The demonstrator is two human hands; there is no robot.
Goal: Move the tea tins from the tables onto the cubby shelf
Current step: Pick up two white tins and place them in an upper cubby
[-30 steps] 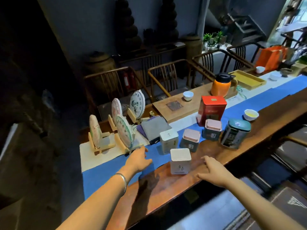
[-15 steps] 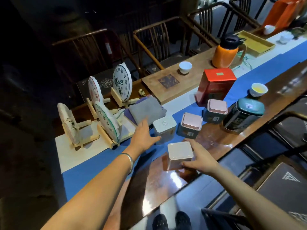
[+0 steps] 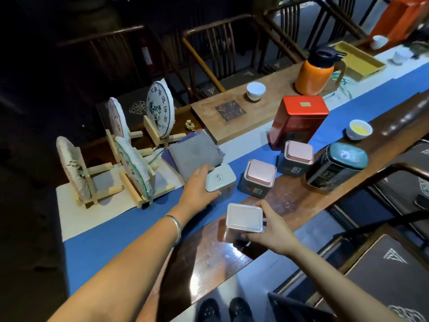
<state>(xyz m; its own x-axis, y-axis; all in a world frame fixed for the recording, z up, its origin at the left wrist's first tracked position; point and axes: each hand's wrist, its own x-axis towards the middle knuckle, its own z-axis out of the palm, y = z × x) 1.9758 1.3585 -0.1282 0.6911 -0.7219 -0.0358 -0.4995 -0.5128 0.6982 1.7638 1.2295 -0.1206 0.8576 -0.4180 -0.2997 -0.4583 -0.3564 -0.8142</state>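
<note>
Several tea tins stand on the long wooden table (image 3: 290, 201). My right hand (image 3: 267, 228) grips the nearest white square tin (image 3: 244, 217) by its right side and front. My left hand (image 3: 197, 185) wraps round the left side of a second white tin (image 3: 220, 177) on the blue runner (image 3: 116, 238). Further right stand two dark tins with pink lids (image 3: 259, 175) (image 3: 297, 153), a round dark green tin (image 3: 339, 165) and a tall red tin (image 3: 298, 119). The cubby shelf is out of view.
Tea cakes on wooden stands (image 3: 130, 163) sit at the left, beside a grey folded cloth (image 3: 192, 154). Behind are a wooden tray (image 3: 232, 112) with a cup, an orange flask (image 3: 316, 74) and a cup of tea (image 3: 358, 130). Chairs line the far side.
Both hands reached forward from the table edge. My left hand closed round the far white tin and my right hand took hold of the near white tin. The view tilted down.
</note>
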